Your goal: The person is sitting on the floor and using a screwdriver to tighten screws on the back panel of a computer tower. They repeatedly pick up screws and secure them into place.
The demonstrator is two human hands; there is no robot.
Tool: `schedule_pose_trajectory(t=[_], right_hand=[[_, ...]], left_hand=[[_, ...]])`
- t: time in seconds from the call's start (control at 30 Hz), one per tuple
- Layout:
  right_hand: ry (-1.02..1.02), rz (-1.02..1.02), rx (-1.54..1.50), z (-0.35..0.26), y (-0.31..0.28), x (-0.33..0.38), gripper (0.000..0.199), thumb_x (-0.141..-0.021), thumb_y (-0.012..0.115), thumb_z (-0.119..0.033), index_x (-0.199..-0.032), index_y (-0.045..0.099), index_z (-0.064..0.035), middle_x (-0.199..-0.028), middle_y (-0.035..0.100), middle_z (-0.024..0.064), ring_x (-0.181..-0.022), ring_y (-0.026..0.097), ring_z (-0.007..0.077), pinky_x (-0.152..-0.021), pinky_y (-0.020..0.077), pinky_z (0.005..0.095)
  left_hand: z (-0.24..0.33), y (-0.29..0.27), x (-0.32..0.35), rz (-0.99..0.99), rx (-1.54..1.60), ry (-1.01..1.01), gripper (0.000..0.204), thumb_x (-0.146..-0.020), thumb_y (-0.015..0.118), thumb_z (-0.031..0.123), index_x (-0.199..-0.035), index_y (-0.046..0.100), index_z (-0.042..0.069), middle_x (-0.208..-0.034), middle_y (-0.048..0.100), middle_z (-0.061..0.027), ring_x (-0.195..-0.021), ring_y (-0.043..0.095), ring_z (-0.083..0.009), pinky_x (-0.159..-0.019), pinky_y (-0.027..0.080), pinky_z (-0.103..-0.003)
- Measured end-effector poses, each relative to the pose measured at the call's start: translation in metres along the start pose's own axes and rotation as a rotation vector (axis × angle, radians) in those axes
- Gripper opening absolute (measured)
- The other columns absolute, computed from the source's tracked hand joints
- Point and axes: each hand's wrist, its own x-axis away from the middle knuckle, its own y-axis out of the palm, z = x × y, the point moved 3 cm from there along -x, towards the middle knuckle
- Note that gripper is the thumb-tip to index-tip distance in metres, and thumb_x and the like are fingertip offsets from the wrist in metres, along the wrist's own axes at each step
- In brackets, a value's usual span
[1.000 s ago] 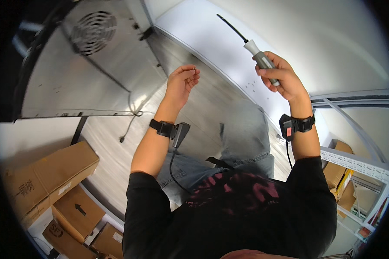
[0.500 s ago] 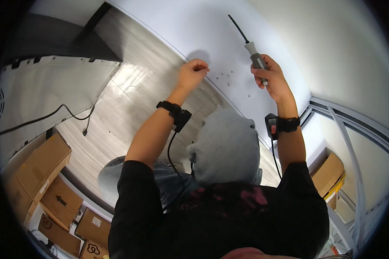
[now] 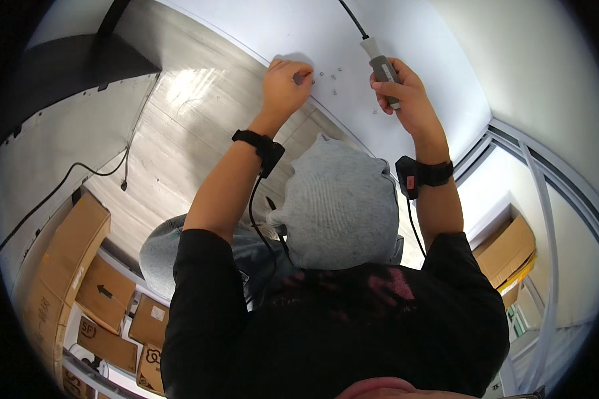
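Observation:
My right hand [image 3: 402, 90] grips a screwdriver [image 3: 378, 58] with a grey and white handle, its long dark shaft pointing up toward the top edge. My left hand [image 3: 286, 83] has its fingers pinched together over a few small screws [image 3: 329, 76] lying on a white panel [image 3: 419, 40]; something tiny may sit between the fingertips, too small to make out. Both wrists wear black bands with cables running down my forearms. My knees, in grey trousers, show below the hands.
A light wood-grain floor [image 3: 173, 126] runs to the left, with a black cable [image 3: 80, 174] across a grey metal sheet [image 3: 40, 153]. Several cardboard boxes [image 3: 73, 253] stack at lower left; another box [image 3: 509, 249] stands at right by a white metal frame [image 3: 546, 193].
The view has swung left to right away from the metal casing with the fan. Both hands have come down onto the white panel, the left one now pinching at the screws.

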Motion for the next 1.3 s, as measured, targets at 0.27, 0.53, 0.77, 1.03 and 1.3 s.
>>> schedule_pose_trajectory(t=[0.27,0.53,0.77,1.03,1.3], right_hand=[[-0.031,-0.034,0.005,-0.016,0.006,-0.008,0.033,-0.079,0.062,-0.010,-0.108,0.051,0.0001,-0.081,0.056,0.0041,-0.054,0.049,0.0103,-0.047,0.0376,0.0240],[-0.117,-0.335,-0.230,-0.115,0.094,-0.005,0.036,-0.093,0.043,-0.023,-0.115,0.049,0.0040,-0.079,0.057,0.0070,-0.049,0.048,0.0088,-0.039,0.0343,0.0196],[-0.019,-0.680,-0.208,-0.144,0.271,0.053,0.040,-0.090,0.043,-0.026,-0.118,0.046,0.0021,-0.081,0.057,0.0091,-0.049,0.049,0.0141,-0.041,0.0360,0.0247],[0.213,-1.049,0.010,-0.050,0.441,0.124,0.030,-0.091,0.042,-0.025,-0.112,0.045,-0.0034,-0.078,0.057,0.0082,-0.047,0.049,0.0135,-0.040,0.0370,0.0252],[0.164,-0.878,0.063,-0.008,0.565,0.141,0.026,-0.092,0.041,-0.021,-0.112,0.044,-0.0047,-0.081,0.060,0.0087,-0.054,0.057,0.0166,-0.045,0.0410,0.0274]], left_hand=[[-0.002,0.004,-0.003,-0.065,-0.087,-0.019,0.013,-0.070,0.069,0.004,-0.082,0.068,0.006,-0.077,0.067,-0.0048,-0.072,0.060,-0.0213,-0.065,0.050,-0.031],[-0.012,-0.099,-0.002,-0.209,0.128,-0.445,0.019,-0.079,0.063,0.002,-0.098,0.066,0.004,-0.085,0.067,-0.0076,-0.077,0.062,-0.0176,-0.072,0.051,-0.029],[0.029,-0.322,0.050,0.234,0.637,-0.639,0.023,-0.094,0.053,0.016,-0.112,0.059,0.002,-0.096,0.065,-0.0079,-0.086,0.062,-0.0156,-0.078,0.050,-0.029],[0.056,-0.482,0.157,0.657,0.826,-0.494,0.042,-0.101,0.029,0.025,-0.126,0.045,-0.005,-0.106,0.062,-0.0179,-0.082,0.065,-0.0227,-0.074,0.056,-0.031],[-0.019,-0.548,0.193,0.800,1.103,-0.526,0.031,-0.098,0.036,0.015,-0.121,0.051,-0.001,-0.101,0.065,-0.0137,-0.071,0.064,-0.0158,-0.062,0.053,-0.025]])
